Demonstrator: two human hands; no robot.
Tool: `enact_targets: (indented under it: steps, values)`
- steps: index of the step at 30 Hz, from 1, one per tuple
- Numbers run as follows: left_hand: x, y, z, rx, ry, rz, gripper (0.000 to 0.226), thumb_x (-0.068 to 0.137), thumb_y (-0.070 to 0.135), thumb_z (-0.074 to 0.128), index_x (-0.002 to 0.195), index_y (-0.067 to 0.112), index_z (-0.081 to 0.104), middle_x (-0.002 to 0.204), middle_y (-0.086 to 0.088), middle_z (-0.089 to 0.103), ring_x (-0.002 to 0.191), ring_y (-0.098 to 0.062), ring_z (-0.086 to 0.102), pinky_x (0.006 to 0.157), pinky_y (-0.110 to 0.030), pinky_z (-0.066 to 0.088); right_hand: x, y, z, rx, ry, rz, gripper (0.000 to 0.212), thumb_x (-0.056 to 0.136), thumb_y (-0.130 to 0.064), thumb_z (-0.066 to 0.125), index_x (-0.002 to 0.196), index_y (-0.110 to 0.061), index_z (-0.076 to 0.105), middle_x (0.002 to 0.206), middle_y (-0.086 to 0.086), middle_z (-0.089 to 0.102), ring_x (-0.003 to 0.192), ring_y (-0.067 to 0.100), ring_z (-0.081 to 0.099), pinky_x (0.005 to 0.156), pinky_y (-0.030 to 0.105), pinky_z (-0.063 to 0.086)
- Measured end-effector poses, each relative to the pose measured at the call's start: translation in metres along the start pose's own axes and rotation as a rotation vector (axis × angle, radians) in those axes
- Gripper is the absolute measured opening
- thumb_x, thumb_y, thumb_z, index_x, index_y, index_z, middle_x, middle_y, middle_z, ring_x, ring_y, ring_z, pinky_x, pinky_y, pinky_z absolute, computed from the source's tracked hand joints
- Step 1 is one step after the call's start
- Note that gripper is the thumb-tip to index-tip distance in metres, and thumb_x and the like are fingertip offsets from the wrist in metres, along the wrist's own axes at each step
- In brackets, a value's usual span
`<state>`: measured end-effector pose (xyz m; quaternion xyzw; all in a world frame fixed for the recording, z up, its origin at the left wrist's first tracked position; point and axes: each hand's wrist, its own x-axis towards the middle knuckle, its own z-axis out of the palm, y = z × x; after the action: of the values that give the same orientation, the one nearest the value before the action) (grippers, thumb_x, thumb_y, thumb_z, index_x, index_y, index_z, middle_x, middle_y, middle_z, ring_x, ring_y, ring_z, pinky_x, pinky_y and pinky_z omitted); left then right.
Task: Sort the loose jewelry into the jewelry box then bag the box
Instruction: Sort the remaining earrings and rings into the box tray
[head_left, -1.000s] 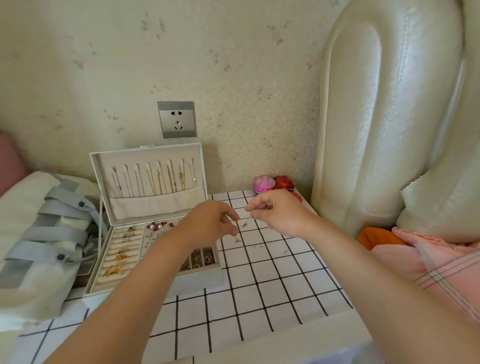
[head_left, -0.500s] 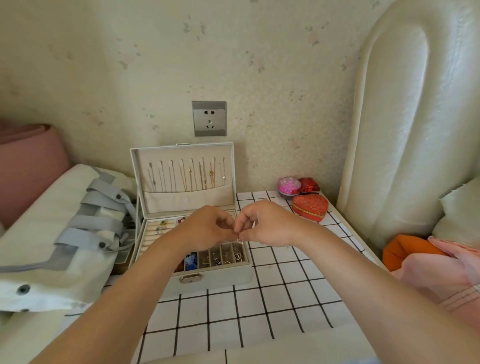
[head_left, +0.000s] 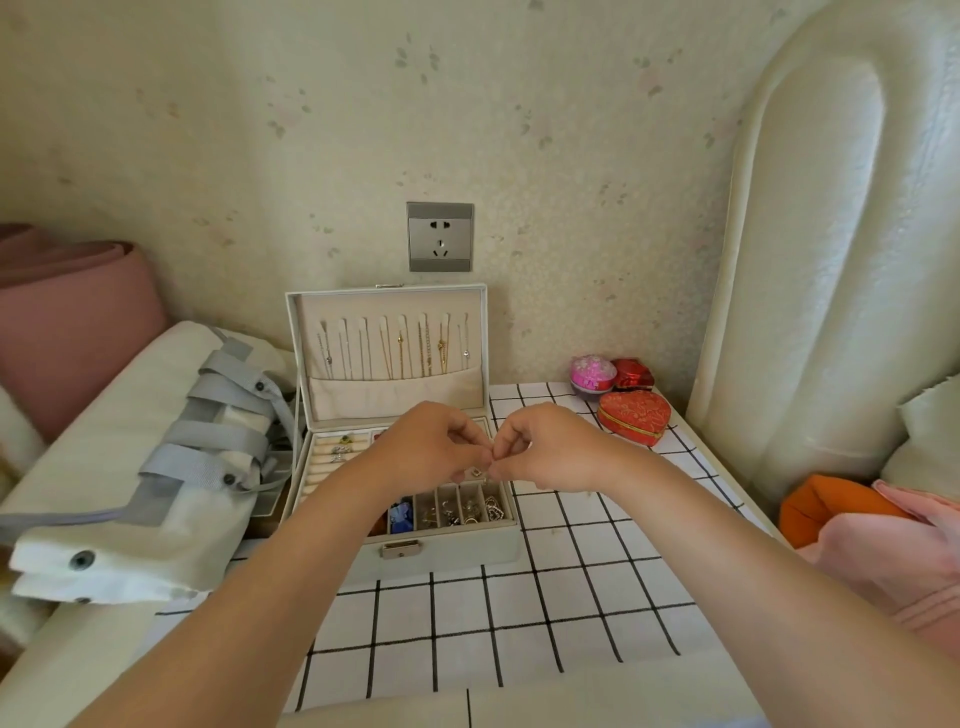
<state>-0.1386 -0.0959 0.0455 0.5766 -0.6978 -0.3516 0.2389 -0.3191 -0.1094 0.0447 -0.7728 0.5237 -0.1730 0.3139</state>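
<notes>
A white jewelry box (head_left: 441, 551) stands open on the checked tabletop, its lid upright with several necklaces (head_left: 400, 345) hanging inside. Rings sit in the left rolls and small pieces fill the front compartments (head_left: 457, 509). My left hand (head_left: 431, 447) and my right hand (head_left: 545, 449) meet fingertip to fingertip just above the box's right side. Both pinch one tiny piece of jewelry (head_left: 491, 460) between thumb and fingers; it is too small to identify. A white bag with grey straps (head_left: 156, 467) lies left of the box.
A red heart-shaped tin (head_left: 634, 415), a pink round box (head_left: 592, 374) and a small red box (head_left: 631, 373) sit at the back right corner. A padded headboard (head_left: 831, 260) rises at the right. A wall socket (head_left: 440, 236) is above the box. Pink cloth (head_left: 883, 561) lies at right.
My hands came together from apart and moved left over the box's right side, still holding the small piece. The view shifted, so the box now sits near the centre.
</notes>
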Motion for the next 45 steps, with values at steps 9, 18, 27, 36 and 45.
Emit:
enact_targets:
  steps: [9,18,27,36,45]
  values:
    - [-0.005,0.010,0.002,-0.160,0.071,-0.078,0.014,0.085,0.024,0.076,0.097,0.023,0.068,0.078,0.004,0.076,0.072,-0.010,0.074,0.060,-0.024,0.050,-0.004,-0.003,0.000,0.164,0.048,0.033,0.013,0.079,-0.020,0.084,0.090,-0.016,0.079,0.065,-0.010,0.068,0.048,0.004,0.054,0.053,0.020,0.046]
    - [-0.019,-0.008,0.009,0.412,-0.005,-0.002,0.000,0.084,0.032,0.072,0.084,0.032,0.072,0.080,0.015,0.065,0.080,-0.005,0.062,0.076,-0.028,0.054,-0.005,-0.002,0.005,0.035,0.022,0.070,0.017,0.078,-0.024,0.084,0.071,-0.032,0.070,0.067,-0.019,0.061,0.056,-0.006,0.056,0.056,0.013,0.039]
    - [-0.025,-0.005,0.026,0.644,0.010,-0.021,0.023,0.089,0.049,0.060,0.089,0.030,0.072,0.082,0.009,0.069,0.070,-0.007,0.060,0.068,-0.028,0.052,-0.007,-0.003,0.005,0.010,-0.020,0.065,0.008,0.082,-0.024,0.081,0.084,-0.023,0.073,0.072,-0.019,0.058,0.060,-0.004,0.051,0.056,0.012,0.036]
    - [-0.015,-0.009,0.028,0.520,-0.005,-0.037,0.023,0.088,0.039,0.056,0.075,0.021,0.066,0.067,0.006,0.064,0.065,-0.013,0.062,0.065,-0.029,0.052,-0.006,-0.003,0.004,0.007,-0.021,0.053,0.010,0.083,-0.023,0.079,0.079,-0.025,0.070,0.072,-0.018,0.060,0.063,-0.003,0.053,0.057,0.013,0.038]
    - [-0.011,-0.004,0.023,0.284,-0.044,-0.006,0.023,0.091,0.043,0.063,0.084,0.025,0.075,0.062,0.010,0.060,0.058,-0.007,0.054,0.065,-0.025,0.047,-0.007,-0.002,-0.001,0.007,0.004,0.081,0.009,0.080,-0.022,0.079,0.074,-0.026,0.073,0.072,-0.013,0.067,0.049,0.001,0.056,0.052,0.019,0.045]
